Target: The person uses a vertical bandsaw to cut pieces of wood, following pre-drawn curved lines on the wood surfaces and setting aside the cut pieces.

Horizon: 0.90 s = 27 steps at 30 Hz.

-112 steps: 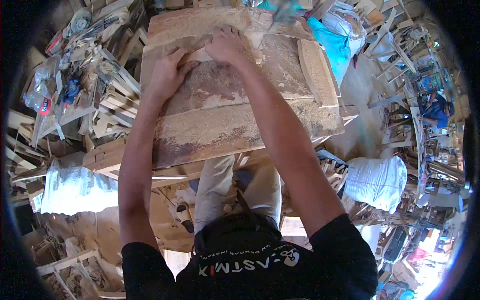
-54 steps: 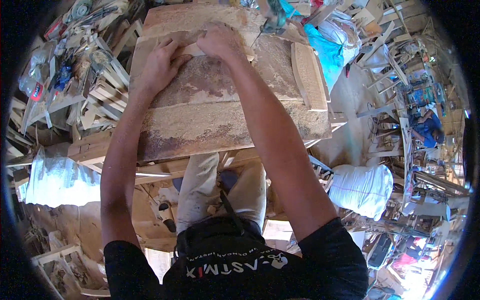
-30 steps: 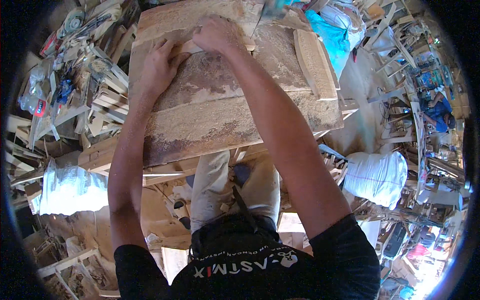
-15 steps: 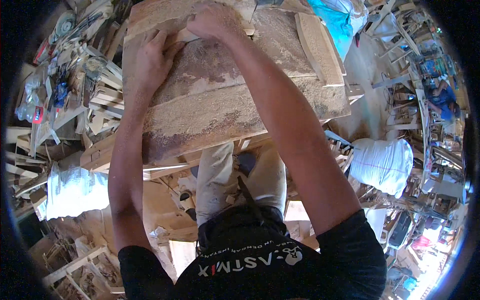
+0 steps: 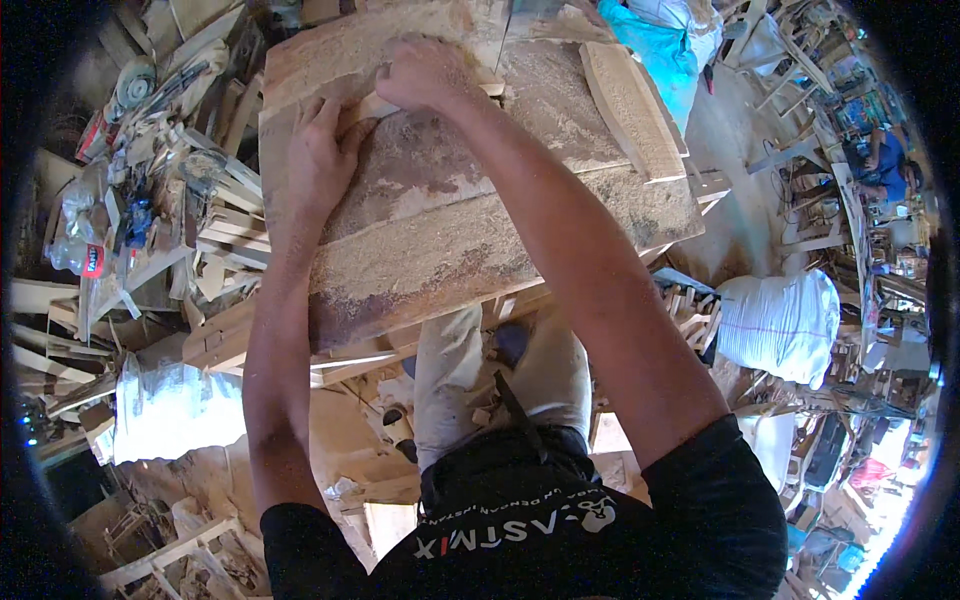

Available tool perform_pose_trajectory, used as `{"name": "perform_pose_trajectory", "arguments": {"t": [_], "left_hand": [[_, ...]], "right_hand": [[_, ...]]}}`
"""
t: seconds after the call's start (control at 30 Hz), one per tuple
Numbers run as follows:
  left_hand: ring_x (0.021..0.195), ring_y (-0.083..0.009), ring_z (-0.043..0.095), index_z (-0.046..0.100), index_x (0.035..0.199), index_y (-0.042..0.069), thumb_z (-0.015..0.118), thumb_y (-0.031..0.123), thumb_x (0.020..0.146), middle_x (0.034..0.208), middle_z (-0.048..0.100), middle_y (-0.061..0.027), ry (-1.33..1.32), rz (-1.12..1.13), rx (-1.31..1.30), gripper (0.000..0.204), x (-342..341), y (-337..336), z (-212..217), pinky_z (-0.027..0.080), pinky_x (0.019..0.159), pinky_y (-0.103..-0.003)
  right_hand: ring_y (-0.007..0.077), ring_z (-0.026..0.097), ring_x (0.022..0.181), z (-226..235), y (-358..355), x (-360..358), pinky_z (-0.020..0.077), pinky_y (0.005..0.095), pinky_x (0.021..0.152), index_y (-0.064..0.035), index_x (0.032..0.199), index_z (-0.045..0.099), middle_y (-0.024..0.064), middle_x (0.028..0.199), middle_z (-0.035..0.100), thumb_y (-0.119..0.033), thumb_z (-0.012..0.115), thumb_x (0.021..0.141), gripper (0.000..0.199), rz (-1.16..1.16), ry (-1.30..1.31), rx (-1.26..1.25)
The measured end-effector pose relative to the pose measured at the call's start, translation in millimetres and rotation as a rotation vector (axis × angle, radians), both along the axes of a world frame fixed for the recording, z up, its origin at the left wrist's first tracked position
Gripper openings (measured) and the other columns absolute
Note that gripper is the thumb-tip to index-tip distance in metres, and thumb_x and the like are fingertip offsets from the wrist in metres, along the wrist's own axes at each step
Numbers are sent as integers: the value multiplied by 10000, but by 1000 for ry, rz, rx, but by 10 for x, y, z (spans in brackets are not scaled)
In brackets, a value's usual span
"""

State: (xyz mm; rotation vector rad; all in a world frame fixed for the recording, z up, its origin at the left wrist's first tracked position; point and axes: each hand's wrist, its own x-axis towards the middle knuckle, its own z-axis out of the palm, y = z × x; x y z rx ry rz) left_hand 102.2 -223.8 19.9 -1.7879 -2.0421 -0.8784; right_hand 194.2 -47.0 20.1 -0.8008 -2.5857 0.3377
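Note:
A worn wooden worktop [image 5: 430, 220], coated in sawdust, lies in front of me. Near its far side both hands are on a pale strip of wood [image 5: 372, 106]. My left hand [image 5: 325, 150] grips the strip's left part, thumb and fingers closed about it. My right hand [image 5: 425, 75] presses on it farther along, fingers curled over; the fingertips are partly hidden. The strip's right end shows past my right hand, close to a thin dark upright line [image 5: 505, 38] that looks like a saw blade.
Two stacked curved boards [image 5: 630, 110] lie on the worktop's right side. A turquoise sack [image 5: 665, 50] stands beyond them. Wood offcuts [image 5: 235, 225] pile up at left, with a plastic bottle [image 5: 75, 235] among them. A white sack [image 5: 780, 325] sits at right. Another person [image 5: 885, 165] is far right.
The whole view has shifted slightly, so the worktop appears a little lower and farther right. Both hands keep about the same hold on the strip.

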Motion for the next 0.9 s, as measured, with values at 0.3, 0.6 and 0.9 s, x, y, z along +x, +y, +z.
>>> {"name": "perform_pose_trajectory", "arguments": {"t": [0.3,0.6,0.9], "left_hand": [[1055,-407,657,676,1259,102,719,254,918,1125,716,-177,106,107,-54,375,-1,-53,82,504,911,-507],[1073,-428,662,663,1301,46,716,61,874,1178,712,-212,-38,-21,-65,430,390,-32,387,527,927,-487],[1065,-439,671,623,1306,-44,675,217,988,1226,678,-254,-192,-69,-144,415,881,161,215,532,875,-503]], "right_hand": [[394,632,1221,-13,2,-81,481,520,1072,-65,1313,653,230,1316,649,-313,568,885,502,-40,-3,-24],[348,619,1232,88,30,-24,488,621,973,-131,1160,760,173,1247,696,-494,785,663,616,-31,-247,-100],[329,614,1192,-341,272,479,459,505,1008,-95,1065,777,142,1179,702,-318,685,728,415,-3,65,-31]]}}
